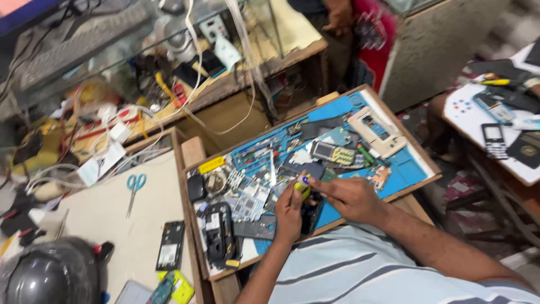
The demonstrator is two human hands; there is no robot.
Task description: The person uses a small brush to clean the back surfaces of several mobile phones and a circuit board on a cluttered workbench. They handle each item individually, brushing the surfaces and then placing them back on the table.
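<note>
My left hand (288,213) grips a small black phone (311,213) at the near edge of a wooden tray lined with a blue mat (406,167). My right hand (344,196) holds a screwdriver with a yellow handle and blue cap (302,186), its tip pointed down at the phone. Both hands meet over the phone. Around them on the mat lie several phone parts: a keypad phone body (333,153), a white frame (376,130), a black housing (219,231) and a keypad strip (254,228).
Left of the tray, a beige board carries blue-handled scissors (135,188), a black phone part (170,245) and a yellow-green case (179,287). A dark helmet (53,274) sits bottom left. Tangled cables and a cluttered shelf (169,84) lie behind. Another table with phones (495,135) stands right.
</note>
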